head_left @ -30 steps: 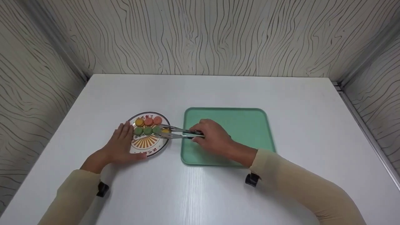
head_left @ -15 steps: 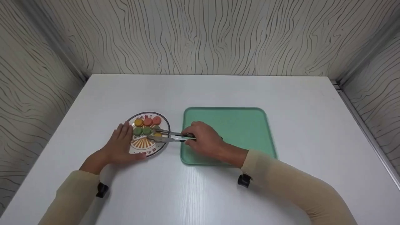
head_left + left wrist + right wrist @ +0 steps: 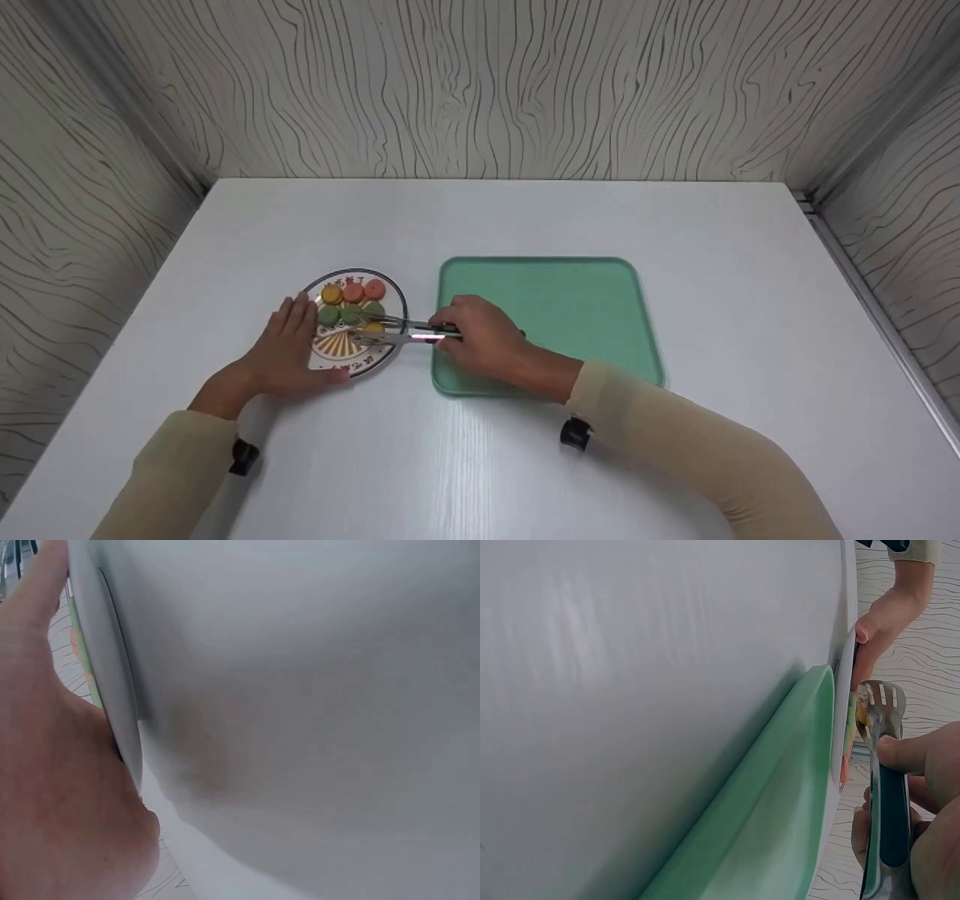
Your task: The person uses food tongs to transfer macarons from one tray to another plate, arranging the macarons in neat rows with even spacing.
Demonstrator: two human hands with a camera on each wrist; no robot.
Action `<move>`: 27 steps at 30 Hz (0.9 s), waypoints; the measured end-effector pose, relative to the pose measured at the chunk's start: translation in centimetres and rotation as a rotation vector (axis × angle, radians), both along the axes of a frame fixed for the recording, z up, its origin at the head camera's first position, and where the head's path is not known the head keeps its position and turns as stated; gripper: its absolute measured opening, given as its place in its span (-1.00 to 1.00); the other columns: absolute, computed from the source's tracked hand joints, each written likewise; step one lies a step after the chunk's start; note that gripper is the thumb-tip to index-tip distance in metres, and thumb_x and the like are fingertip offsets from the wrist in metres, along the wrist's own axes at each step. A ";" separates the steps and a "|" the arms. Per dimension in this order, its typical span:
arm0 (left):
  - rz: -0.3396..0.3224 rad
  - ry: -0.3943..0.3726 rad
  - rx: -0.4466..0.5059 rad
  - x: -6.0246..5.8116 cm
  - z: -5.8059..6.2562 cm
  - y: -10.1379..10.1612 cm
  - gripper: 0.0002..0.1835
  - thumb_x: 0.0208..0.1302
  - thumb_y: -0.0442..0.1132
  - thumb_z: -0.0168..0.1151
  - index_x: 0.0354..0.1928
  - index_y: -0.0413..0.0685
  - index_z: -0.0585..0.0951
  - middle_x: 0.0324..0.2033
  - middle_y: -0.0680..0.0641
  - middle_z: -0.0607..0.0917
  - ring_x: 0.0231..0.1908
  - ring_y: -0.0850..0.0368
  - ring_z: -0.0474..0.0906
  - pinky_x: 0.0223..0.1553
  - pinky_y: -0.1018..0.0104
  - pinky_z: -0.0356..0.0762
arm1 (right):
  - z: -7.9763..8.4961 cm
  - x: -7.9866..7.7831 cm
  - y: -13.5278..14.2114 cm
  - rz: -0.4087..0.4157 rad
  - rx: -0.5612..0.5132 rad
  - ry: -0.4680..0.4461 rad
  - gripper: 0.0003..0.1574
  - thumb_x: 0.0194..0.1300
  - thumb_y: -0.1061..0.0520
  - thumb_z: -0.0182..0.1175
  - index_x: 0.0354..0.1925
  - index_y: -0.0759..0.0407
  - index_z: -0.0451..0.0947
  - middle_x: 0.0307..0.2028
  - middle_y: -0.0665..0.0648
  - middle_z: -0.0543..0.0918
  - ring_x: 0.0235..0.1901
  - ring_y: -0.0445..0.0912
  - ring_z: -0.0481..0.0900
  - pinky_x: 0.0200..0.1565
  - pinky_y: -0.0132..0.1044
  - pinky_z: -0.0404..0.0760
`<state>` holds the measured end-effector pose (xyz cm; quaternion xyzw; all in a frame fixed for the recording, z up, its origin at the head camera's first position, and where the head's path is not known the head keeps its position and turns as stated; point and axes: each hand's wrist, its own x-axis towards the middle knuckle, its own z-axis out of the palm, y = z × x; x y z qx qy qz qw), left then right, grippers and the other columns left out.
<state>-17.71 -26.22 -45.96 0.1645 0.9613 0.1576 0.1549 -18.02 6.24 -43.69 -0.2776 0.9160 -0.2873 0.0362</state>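
Flat at the left rim of a round patterned plate (image 3: pixel 341 346), my left hand (image 3: pixel 285 349) keeps its fingers straight, with the thumb along the near rim. On the plate sit a yellow macaron (image 3: pixel 331 293), two pink macarons (image 3: pixel 353 292) and a row of green macarons (image 3: pixel 328 315). My right hand (image 3: pixel 484 334) grips metal food tongs (image 3: pixel 405 338) with dark handles (image 3: pixel 892 814). The slotted tong heads reach over the plate on either side of a second yellow macaron (image 3: pixel 373 328); I cannot tell whether they squeeze it.
A green rectangular tray (image 3: pixel 585 300) lies right of the plate, partly under my right hand and forearm. Both are on a white table (image 3: pixel 495 217). Wood-grain patterned panels (image 3: pixel 465 90) stand behind the table and at both sides.
My right hand and the tongs have moved left and slightly nearer, further over the plate. The right-hand yellow macaron has shifted left and nearer. The left hand has stayed at the rim.
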 end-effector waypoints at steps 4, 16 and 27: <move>-0.003 0.004 -0.008 0.0 0.0 0.1 0.41 0.14 0.46 0.27 0.51 -0.57 -0.18 0.53 -0.51 -0.28 0.52 -0.47 -0.44 0.46 -0.36 -0.32 | -0.1 -0.1 -0.1 -0.009 0.011 -0.010 -0.75 0.28 0.21 0.38 -0.05 0.14 0.78 -0.34 0.01 0.65 -0.31 -0.15 0.49 -0.27 -0.29 0.52; -0.012 0.015 0.000 0.0 -0.2 0.0 0.40 0.15 0.46 0.26 0.51 -0.58 -0.17 0.53 -0.52 -0.28 0.51 -0.49 -0.43 0.45 -0.38 -0.31 | -0.5 -0.3 -0.6 -0.007 0.022 -0.017 -0.74 0.26 0.26 0.31 -0.09 0.15 0.79 -0.33 0.00 0.66 -0.31 -0.16 0.49 -0.27 -0.32 0.52; -0.019 0.039 0.019 -0.2 -1.0 -0.3 0.43 0.12 0.50 0.25 0.51 -0.58 -0.15 0.53 -0.52 -0.28 0.52 -0.48 -0.43 0.45 -0.40 -0.32 | -0.6 -0.5 -1.2 -0.008 0.028 -0.023 -0.77 0.27 0.24 0.35 -0.09 0.16 0.78 -0.31 0.03 0.67 -0.29 -0.15 0.51 -0.24 -0.29 0.55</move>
